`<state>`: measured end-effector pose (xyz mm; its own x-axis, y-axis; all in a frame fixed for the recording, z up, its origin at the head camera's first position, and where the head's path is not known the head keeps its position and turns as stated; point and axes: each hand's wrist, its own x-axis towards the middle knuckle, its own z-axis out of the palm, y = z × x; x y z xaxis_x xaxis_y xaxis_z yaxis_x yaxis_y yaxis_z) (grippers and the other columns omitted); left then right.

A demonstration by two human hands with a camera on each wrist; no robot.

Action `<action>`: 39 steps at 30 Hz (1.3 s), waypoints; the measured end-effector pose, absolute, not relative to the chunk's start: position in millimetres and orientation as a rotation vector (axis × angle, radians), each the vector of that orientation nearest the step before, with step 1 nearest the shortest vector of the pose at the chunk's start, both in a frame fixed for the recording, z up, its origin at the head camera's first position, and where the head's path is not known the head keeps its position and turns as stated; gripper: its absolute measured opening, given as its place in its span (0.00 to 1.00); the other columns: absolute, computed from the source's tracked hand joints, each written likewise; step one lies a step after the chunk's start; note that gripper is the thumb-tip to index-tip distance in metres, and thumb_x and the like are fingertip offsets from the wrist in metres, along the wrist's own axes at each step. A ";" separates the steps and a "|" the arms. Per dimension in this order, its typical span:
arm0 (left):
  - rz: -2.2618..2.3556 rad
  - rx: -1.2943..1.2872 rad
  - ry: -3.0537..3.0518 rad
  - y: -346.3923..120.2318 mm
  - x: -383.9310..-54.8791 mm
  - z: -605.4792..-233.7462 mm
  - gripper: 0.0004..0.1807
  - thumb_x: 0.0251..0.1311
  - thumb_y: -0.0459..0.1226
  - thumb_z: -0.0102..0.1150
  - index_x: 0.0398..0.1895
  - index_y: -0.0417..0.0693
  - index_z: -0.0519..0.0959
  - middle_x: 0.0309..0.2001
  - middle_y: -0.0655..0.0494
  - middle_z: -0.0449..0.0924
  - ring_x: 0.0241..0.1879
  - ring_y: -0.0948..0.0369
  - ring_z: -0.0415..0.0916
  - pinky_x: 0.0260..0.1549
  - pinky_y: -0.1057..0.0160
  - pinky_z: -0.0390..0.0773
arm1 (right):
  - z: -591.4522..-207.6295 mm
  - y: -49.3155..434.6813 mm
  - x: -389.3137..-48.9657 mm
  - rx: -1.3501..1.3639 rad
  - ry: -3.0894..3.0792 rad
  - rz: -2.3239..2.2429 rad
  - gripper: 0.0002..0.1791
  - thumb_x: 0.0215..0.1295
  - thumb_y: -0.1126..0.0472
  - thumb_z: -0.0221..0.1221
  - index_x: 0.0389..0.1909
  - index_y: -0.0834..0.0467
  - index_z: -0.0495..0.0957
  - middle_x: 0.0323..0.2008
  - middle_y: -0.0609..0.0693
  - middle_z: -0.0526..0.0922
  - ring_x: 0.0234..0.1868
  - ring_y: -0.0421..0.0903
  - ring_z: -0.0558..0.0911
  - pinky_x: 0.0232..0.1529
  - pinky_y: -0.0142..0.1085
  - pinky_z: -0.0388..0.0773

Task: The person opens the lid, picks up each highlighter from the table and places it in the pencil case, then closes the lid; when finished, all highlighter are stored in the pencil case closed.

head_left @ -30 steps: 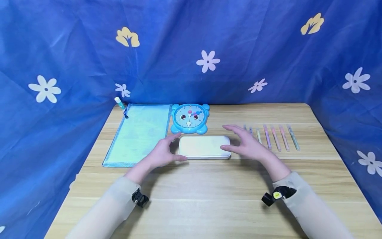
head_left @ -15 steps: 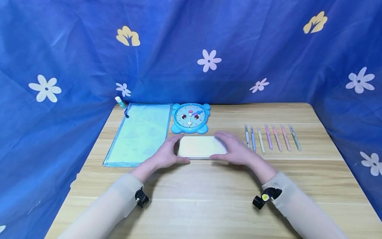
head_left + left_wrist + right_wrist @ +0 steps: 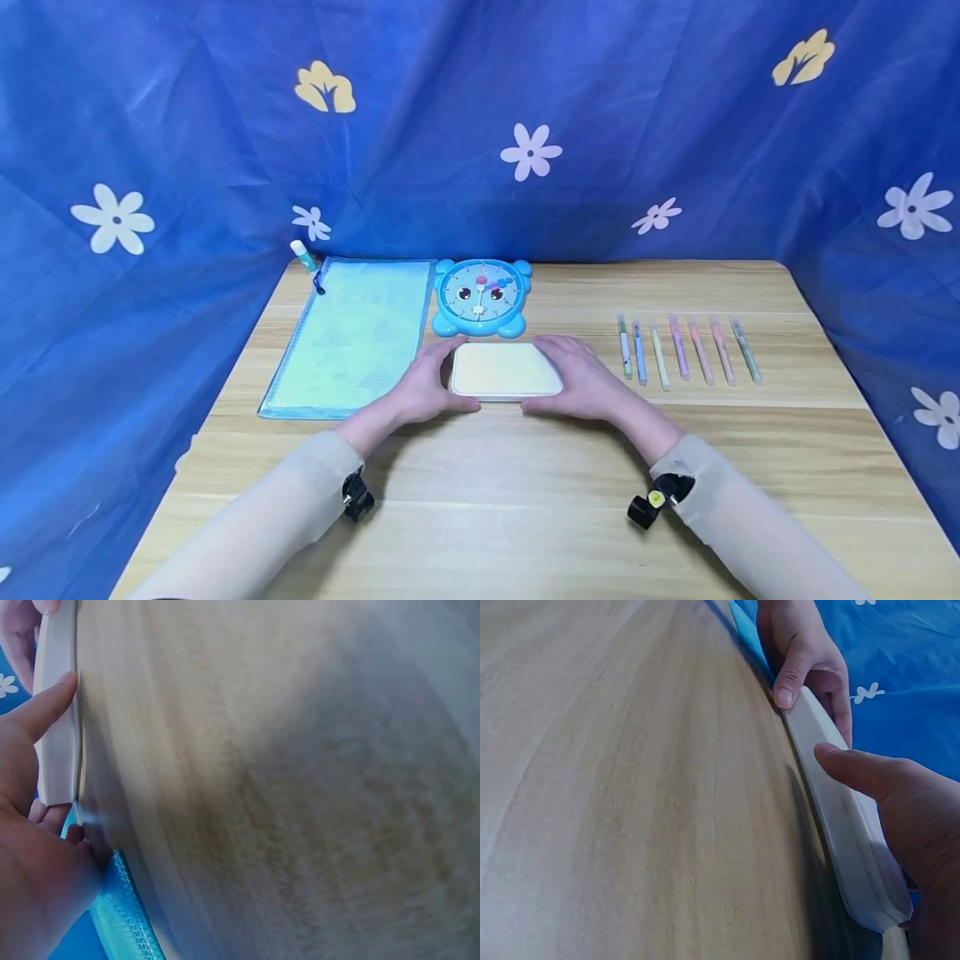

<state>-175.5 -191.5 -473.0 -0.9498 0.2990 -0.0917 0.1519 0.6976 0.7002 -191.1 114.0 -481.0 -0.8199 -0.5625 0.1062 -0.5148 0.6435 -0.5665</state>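
A flat white rectangular case (image 3: 506,371) with rounded corners lies in the middle of the table, below the toy clock. My left hand (image 3: 425,387) grips its left end, thumb along the near side and fingers around the far side. At the other end my right hand (image 3: 585,385) holds it the same way. In the left wrist view, the left thumb presses the side wall of the white case (image 3: 58,757). The right wrist view shows both thumbs on the near wall of the white case (image 3: 838,817), with a dark shadow on the table along its lower edge.
A blue bear-shaped toy clock (image 3: 482,296) sits just behind the case. To the left lies a light-blue mesh zip pouch (image 3: 352,342), with a glue stick (image 3: 303,255) at its far corner. Several coloured pens (image 3: 680,348) lie in a row at right. A blue curtain (image 3: 420,167) stands behind.
My right hand has moved left from above the case's right end and closed around it. The left hand has tightened slightly on the left end. The pens are now fully uncovered.
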 end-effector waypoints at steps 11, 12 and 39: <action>1.066 0.406 2.748 -191.6 -176.1 -476.7 0.63 0.40 0.49 0.90 0.81 0.48 0.65 0.75 0.46 0.68 0.73 0.46 0.61 0.74 0.44 0.61 | -488.8 108.1 -196.1 -0.927 2.838 -0.915 0.58 0.48 0.31 0.79 0.74 0.61 0.73 0.69 0.57 0.77 0.72 0.56 0.72 0.75 0.54 0.60; 1.064 0.407 2.751 -191.8 -176.2 -476.7 0.62 0.40 0.49 0.90 0.81 0.48 0.65 0.75 0.46 0.69 0.73 0.46 0.61 0.74 0.44 0.60 | -489.3 108.1 -197.2 -0.926 2.835 -0.925 0.58 0.48 0.31 0.79 0.74 0.61 0.74 0.69 0.56 0.77 0.71 0.55 0.72 0.75 0.54 0.61; 1.086 0.359 2.737 -193.2 -178.1 -480.0 0.69 0.39 0.50 0.90 0.84 0.45 0.58 0.78 0.41 0.64 0.77 0.45 0.60 0.76 0.46 0.58 | -462.6 125.7 -214.4 -1.153 2.760 -1.028 0.45 0.54 0.33 0.77 0.64 0.60 0.83 0.62 0.56 0.84 0.64 0.54 0.81 0.66 0.53 0.76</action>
